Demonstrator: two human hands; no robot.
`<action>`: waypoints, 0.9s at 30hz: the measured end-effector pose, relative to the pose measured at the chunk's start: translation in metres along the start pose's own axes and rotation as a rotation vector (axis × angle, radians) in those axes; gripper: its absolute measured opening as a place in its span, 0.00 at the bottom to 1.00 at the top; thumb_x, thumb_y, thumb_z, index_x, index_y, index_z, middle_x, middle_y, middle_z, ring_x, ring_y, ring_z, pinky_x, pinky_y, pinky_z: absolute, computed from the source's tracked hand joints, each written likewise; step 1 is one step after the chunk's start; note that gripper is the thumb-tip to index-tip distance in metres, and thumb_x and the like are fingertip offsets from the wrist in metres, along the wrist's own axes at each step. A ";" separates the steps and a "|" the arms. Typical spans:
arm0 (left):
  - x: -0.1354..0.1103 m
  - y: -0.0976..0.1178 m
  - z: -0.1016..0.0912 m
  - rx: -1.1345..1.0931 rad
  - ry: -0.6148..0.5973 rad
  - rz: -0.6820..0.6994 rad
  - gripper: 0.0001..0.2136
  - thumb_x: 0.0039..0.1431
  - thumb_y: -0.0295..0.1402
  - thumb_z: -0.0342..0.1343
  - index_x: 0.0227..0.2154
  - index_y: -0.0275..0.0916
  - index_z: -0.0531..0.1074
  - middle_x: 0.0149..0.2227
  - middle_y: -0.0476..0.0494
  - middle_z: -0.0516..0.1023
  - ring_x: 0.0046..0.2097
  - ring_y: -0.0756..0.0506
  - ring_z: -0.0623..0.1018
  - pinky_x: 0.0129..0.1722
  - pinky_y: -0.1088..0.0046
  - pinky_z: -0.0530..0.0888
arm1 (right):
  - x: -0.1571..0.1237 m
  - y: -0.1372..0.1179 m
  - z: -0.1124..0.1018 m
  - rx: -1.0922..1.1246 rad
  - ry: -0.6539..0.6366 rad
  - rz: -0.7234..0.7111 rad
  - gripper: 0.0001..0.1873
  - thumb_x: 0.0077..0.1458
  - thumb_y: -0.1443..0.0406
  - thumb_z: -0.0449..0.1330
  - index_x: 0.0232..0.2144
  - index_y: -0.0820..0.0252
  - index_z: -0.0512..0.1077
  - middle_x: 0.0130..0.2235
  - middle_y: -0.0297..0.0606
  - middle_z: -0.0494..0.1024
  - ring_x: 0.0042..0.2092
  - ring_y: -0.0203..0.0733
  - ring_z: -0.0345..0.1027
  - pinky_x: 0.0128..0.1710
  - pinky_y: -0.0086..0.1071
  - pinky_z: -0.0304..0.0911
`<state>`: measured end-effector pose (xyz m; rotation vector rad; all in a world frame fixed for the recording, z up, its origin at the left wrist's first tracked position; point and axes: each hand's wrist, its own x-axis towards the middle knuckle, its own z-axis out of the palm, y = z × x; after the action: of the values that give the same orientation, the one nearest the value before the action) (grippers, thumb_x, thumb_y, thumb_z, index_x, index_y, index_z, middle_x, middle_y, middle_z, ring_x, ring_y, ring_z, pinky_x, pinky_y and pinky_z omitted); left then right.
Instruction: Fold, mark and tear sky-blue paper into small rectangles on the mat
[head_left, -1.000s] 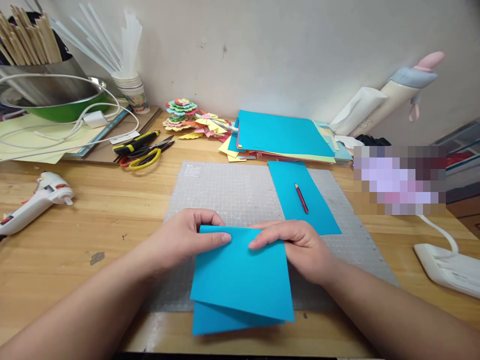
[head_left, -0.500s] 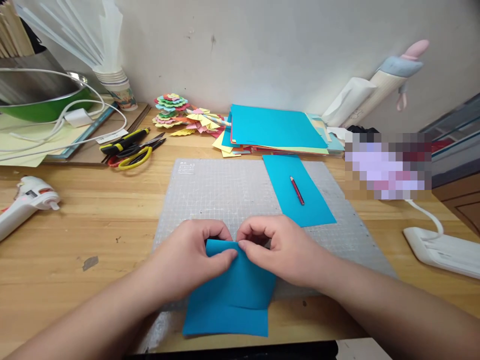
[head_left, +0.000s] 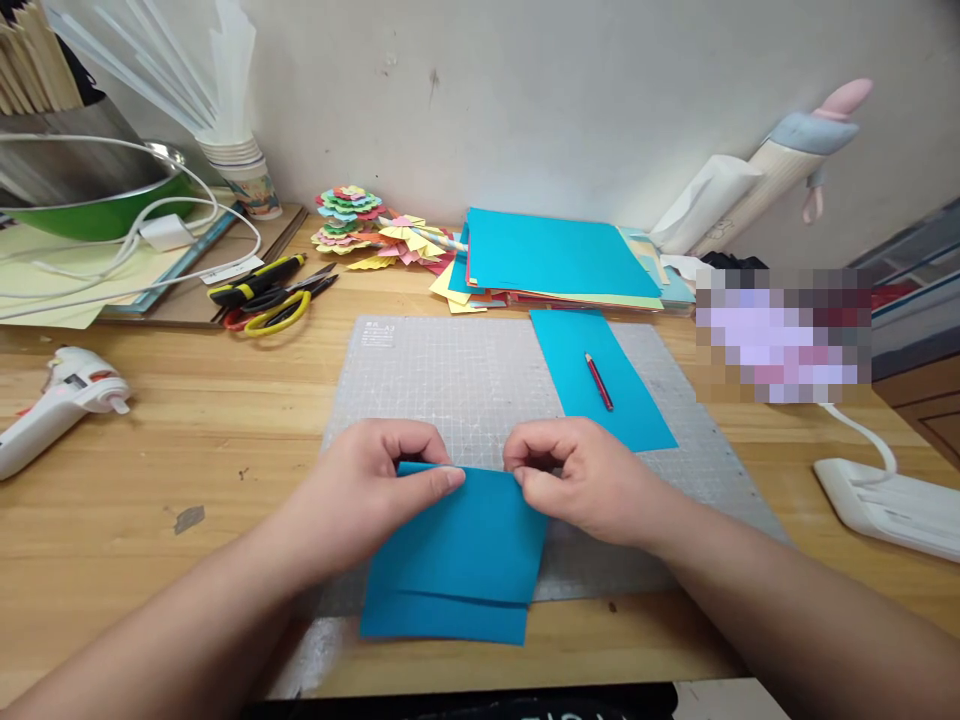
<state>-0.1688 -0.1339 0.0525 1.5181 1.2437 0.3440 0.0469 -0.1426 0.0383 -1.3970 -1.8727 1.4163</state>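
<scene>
A folded blue paper sheet (head_left: 457,555) lies on the grey cutting mat (head_left: 450,380), its near edge hanging past the mat. My left hand (head_left: 375,490) pinches the sheet's far edge at the left, thumb on top. My right hand (head_left: 581,480) pinches the same folded edge at the right corner, fingers curled. A second blue sheet (head_left: 600,385) lies on the mat's far right with a red pencil (head_left: 598,381) on it.
A stack of coloured paper (head_left: 559,260) and folded paper flowers (head_left: 360,220) sit at the back. Scissors and a cutter (head_left: 266,295) lie at the back left, a white glue gun (head_left: 60,400) at the left, a white device with cable (head_left: 892,500) at the right.
The top flap was skewed a second ago and now lies nearly square on the lower layer. My hands came together at the fold's middle, then slid apart along it.
</scene>
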 end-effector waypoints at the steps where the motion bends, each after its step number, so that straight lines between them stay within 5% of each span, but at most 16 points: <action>1: 0.000 0.000 -0.003 -0.004 0.005 -0.003 0.15 0.51 0.46 0.57 0.20 0.39 0.69 0.20 0.53 0.63 0.25 0.51 0.62 0.24 0.75 0.58 | 0.000 0.002 -0.003 0.005 0.000 0.005 0.04 0.42 0.70 0.51 0.20 0.57 0.64 0.22 0.29 0.63 0.26 0.33 0.55 0.24 0.29 0.51; 9: 0.004 -0.007 -0.026 -0.160 0.113 0.042 0.15 0.49 0.44 0.61 0.20 0.38 0.69 0.21 0.53 0.65 0.27 0.52 0.63 0.26 0.76 0.59 | -0.002 0.016 -0.032 0.126 0.123 0.068 0.05 0.48 0.69 0.55 0.22 0.58 0.67 0.26 0.34 0.74 0.30 0.38 0.69 0.30 0.32 0.62; 14: 0.008 -0.010 -0.015 -0.242 0.091 0.024 0.15 0.49 0.45 0.60 0.22 0.38 0.68 0.22 0.53 0.65 0.27 0.52 0.62 0.27 0.76 0.60 | -0.003 0.011 -0.012 0.465 0.078 0.039 0.12 0.55 0.55 0.58 0.36 0.56 0.69 0.27 0.30 0.70 0.27 0.35 0.64 0.27 0.30 0.61; 21: 0.008 -0.009 -0.002 0.233 -0.036 0.075 0.07 0.53 0.36 0.52 0.28 0.40 0.73 0.28 0.50 0.74 0.32 0.48 0.70 0.31 0.72 0.64 | -0.002 0.013 0.020 0.275 -0.067 0.130 0.12 0.55 0.57 0.57 0.26 0.58 0.66 0.21 0.28 0.61 0.24 0.32 0.53 0.23 0.28 0.50; 27: 0.005 -0.012 0.008 0.211 -0.109 0.166 0.07 0.54 0.32 0.50 0.26 0.40 0.72 0.25 0.52 0.73 0.28 0.50 0.69 0.28 0.75 0.64 | -0.003 0.010 0.029 0.115 -0.072 0.043 0.10 0.56 0.60 0.56 0.26 0.58 0.68 0.22 0.29 0.63 0.26 0.33 0.55 0.24 0.29 0.51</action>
<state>-0.1666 -0.1353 0.0377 1.8025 1.0979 0.2399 0.0299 -0.1592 0.0187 -1.3556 -1.7835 1.5884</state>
